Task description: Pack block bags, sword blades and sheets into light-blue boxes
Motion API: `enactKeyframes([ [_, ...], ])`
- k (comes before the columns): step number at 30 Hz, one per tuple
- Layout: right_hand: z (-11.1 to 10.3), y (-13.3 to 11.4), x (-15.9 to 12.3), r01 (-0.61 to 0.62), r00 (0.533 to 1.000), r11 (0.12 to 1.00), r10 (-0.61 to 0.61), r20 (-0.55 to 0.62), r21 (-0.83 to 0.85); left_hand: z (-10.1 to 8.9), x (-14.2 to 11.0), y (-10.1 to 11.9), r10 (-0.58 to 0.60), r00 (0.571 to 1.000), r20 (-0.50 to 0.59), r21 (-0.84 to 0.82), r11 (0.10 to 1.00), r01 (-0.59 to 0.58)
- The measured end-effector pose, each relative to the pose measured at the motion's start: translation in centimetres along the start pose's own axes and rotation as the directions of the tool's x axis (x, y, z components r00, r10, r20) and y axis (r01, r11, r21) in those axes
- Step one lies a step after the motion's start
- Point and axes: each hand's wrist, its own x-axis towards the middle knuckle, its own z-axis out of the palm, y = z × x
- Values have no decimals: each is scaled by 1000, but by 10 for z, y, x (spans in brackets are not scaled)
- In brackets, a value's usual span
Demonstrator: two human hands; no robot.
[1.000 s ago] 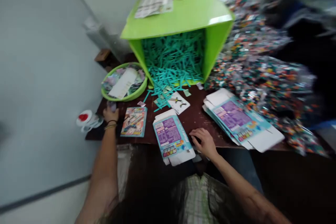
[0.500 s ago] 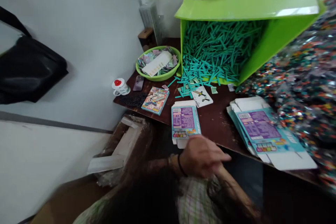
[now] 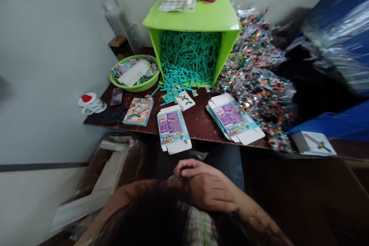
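My left hand (image 3: 211,193) lies across my right wrist with its fingers stretched out, holding nothing. My right hand (image 3: 188,167) rests in front of my body, its fingers loosely bent and apart with nothing visible in them. Both are below the table's front edge. Closest to them is a flattened blue and purple card box (image 3: 172,127), which overhangs that edge. Left of it lies a closed printed box (image 3: 138,112). Behind it sits a white leaflet (image 3: 185,100) with a pixel sword picture. A stack of similar flattened boxes (image 3: 230,117) lies to the right.
A green bin (image 3: 230,46) on its side spills teal sticks (image 3: 187,57). Left are a green basin (image 3: 144,84), a phone (image 3: 117,96) and a lidded mug (image 3: 96,105). Right are bags of coloured beads (image 3: 259,92) and a stack of cards (image 3: 315,143).
The view has swung right, bringing the blue wrapped bundle and the card stack into sight. My hands, blurred together before, now rest one over the other, closer to my body.
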Motion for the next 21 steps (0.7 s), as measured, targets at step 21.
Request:
enactKeyframes([
  [21, 24, 37, 67, -47, 988, 999, 44, -147, -15, -153, 40, -32, 325, 872, -365, 230, 940, -254],
])
